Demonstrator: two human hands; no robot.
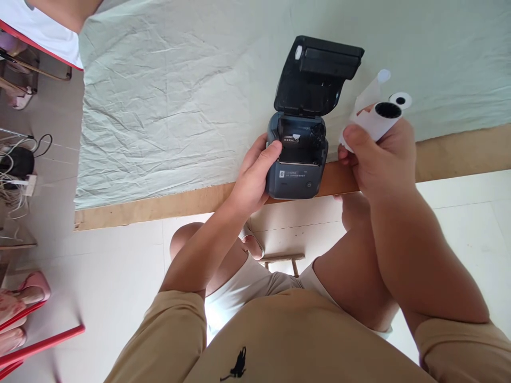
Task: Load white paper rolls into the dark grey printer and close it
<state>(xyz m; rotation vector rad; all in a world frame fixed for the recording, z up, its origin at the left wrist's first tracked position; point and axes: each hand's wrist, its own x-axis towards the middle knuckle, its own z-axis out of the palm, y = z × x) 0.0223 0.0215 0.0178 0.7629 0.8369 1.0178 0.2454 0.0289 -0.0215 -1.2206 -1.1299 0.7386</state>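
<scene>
My left hand (255, 173) grips the left side of a small dark label printer (296, 180), thumb at the rim of its paper bay. The printer's black lid (309, 93) is swung up, so the hollow bay with a white sticker inside lies bare. To the right, my right hand (377, 151) is closed around a white paper roll (375, 121) with a dark hollow core, and a loose strip of paper curls up from it. The roll is apart from the printer. Just beyond it, a smaller white roll (400, 100) with a dark core shows on the cloth.
A pale green wrinkled cloth (167, 106) covers the table, whose wooden edge (159, 207) runs in front of me. At far left are tangled cables (14, 175), a red metal frame (43, 346) and other people's feet. Another person's arm (67, 10) reaches in at top left.
</scene>
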